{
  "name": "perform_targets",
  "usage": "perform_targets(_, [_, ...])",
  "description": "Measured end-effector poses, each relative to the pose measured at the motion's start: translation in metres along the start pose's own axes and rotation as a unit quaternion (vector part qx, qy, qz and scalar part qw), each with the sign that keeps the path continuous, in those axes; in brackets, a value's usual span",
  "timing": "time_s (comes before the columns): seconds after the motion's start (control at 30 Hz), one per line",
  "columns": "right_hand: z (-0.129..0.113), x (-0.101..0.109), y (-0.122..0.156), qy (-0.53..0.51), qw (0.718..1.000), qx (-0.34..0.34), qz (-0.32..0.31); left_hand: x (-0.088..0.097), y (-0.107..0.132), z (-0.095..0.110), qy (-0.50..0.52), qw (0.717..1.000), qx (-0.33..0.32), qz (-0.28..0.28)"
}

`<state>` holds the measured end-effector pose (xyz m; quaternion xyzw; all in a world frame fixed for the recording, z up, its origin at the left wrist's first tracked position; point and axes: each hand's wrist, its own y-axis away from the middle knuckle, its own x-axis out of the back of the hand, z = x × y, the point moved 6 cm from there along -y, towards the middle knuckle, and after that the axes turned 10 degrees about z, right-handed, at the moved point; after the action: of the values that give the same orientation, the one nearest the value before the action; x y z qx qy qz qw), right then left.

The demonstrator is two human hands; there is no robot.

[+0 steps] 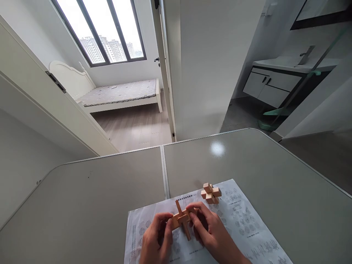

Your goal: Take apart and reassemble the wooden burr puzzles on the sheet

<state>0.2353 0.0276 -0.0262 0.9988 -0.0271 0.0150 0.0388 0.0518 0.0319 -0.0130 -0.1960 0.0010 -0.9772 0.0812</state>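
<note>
Between my two hands is a wooden interlocking puzzle [182,219], made of a few flat pieces that cross one another. My left hand [158,234] pinches the left end of its wide piece between thumb and fingers. At the other end, my right hand [207,229] grips the puzzle with thumb and index finger; its lower fingers are partly hidden. One narrow piece sticks out above and below the crossing. Under both hands lies a printed instruction sheet [231,225] with rows of small diagrams. A second wooden burr puzzle [211,193], fully interlocked, stands on the sheet beyond my right hand.
The grey table [110,198] has a metal seam [164,172] running away from me. Past its far edge, an open doorway shows a bed [121,93] under a window [101,33]. At the right, a washroom holds a sink cabinet [271,84].
</note>
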Motion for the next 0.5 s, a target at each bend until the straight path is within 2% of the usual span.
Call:
perform_targets(0.23, [-0.0054,0.0002,0.0003,0.017,1.000,0.018,-0.001,-0.0014,-0.0025,0.0067,-0.012,0.997,-0.019,-0.067])
perform_targets(0.5, [-0.0050,0.0007,0.0030,0.062,0.996,0.058,0.013,0.0034,0.0001,0.0048,0.048,0.998,0.045,-0.012])
